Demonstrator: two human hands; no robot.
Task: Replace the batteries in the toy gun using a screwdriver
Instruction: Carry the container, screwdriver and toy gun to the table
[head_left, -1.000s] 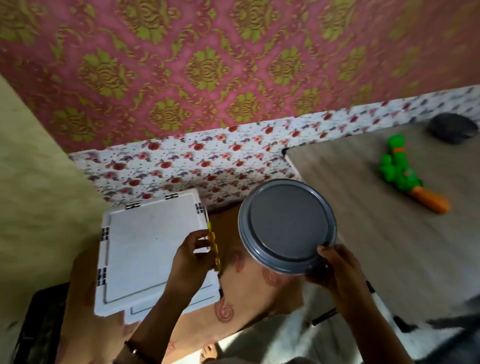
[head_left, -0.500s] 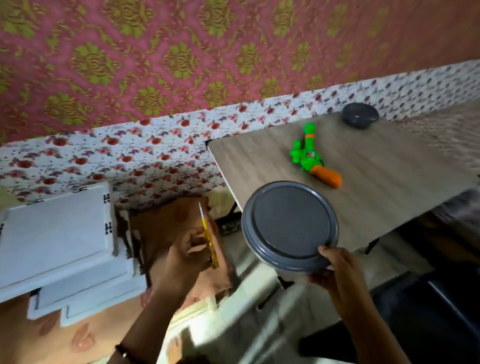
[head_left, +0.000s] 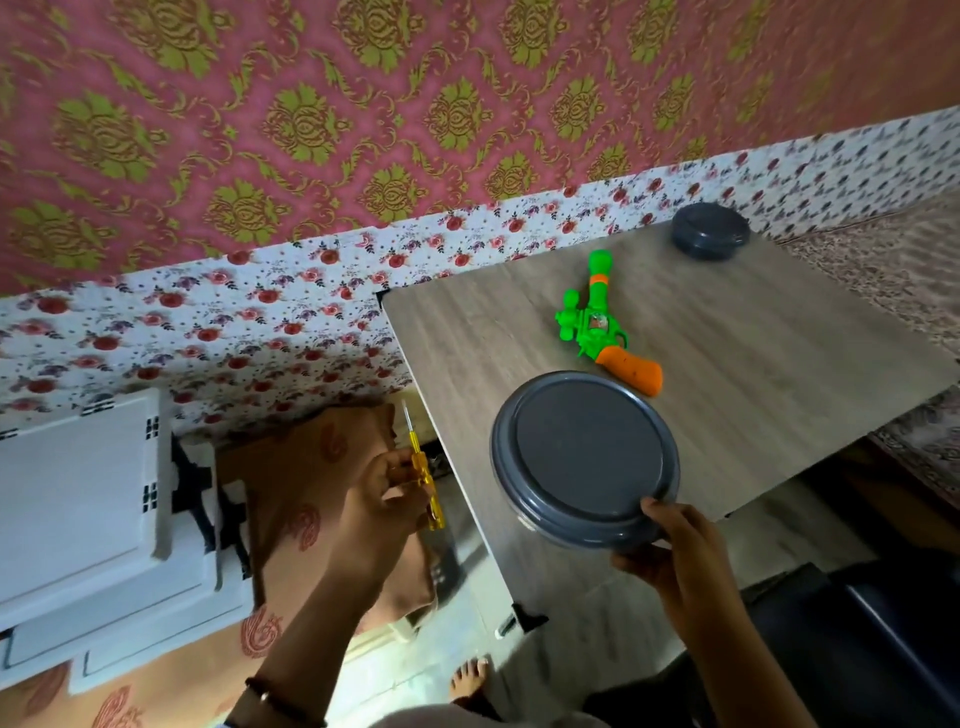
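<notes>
Table (head_left: 779, 374) of pale wood grain filling the right half, its far edge lying against a flowered wall strip (head_left: 260, 332) under pink and gold wallpaper (head_left: 363, 104). Sitting at the far corner of the table, a small dark grey lidded tub (head_left: 709, 231), well apart from everything else. Standing off to the left, below table level, white plastic boxes (head_left: 78, 493) stacked on an orange patterned cloth (head_left: 306, 467). Showing at the bottom, a bare foot (head_left: 470, 675) on the floor.

Hovering over the near part of the table, a round grey lidded container (head_left: 584, 460), covering the tabletop just in front of the toy gun (head_left: 602, 327). Gripping its near rim, the right hand (head_left: 675, 551), thumb curled over the lid's edge and fingers underneath.

Lying flat on the table just beyond that container, the toy gun, long axis running from near right to far left: green barrel pointing away toward the wall, orange grip nearest the container.

Pinching a yellow screwdriver (head_left: 423, 475) off the table's left edge, the left hand (head_left: 379, 514), fingers curled round the handle; shaft pointing up and away toward the wall, slightly tilted left.
</notes>
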